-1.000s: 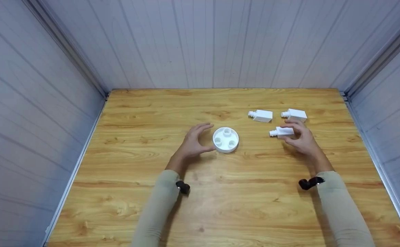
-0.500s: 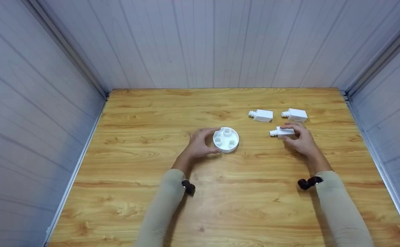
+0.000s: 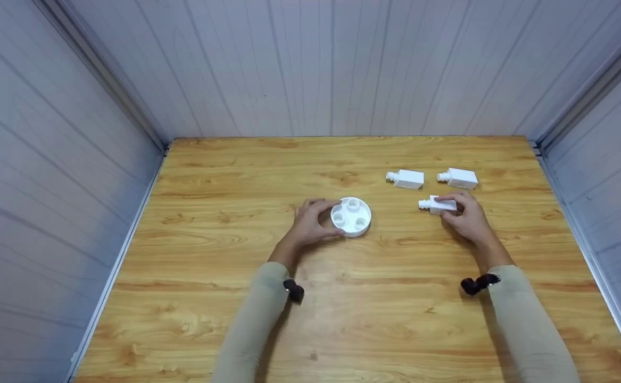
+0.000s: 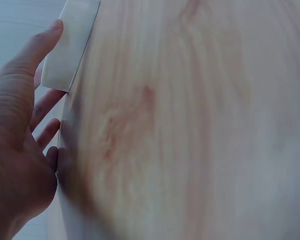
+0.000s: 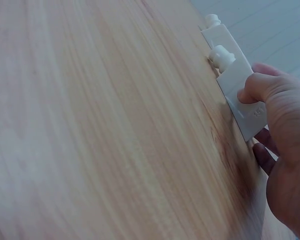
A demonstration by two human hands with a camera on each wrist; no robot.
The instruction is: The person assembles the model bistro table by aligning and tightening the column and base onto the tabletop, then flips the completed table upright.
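Item 1, round white base [image 3: 351, 216]: a smooth, matte plastic disc with three raised ring sockets on top, lying flat near the middle of the wooden table [image 3: 236, 330]. Your left hand [image 3: 310, 222] grasps its left rim, thumb and fingers curled round the edge.

Item 2, white block with threaded neck [image 3: 436, 205]: rectangular, hard-edged, with a short round spout pointing toward the base. It lies to the right of the base, well apart from it. Your right hand [image 3: 467, 218] pinches its far end, thumb on one side and fingertips over the top.

Items 3 and 4, second block [image 3: 406, 179] and third block [image 3: 458, 178]: same shape, lying untouched just beyond item 2.

Step in hand, by judgement: both grips are just set, nothing is lifted. The next move likely calls for raising the held block, turning its neck downward and lining it up with one socket while you steady the base.

Surface: glossy, strongly grained orange-brown wood.
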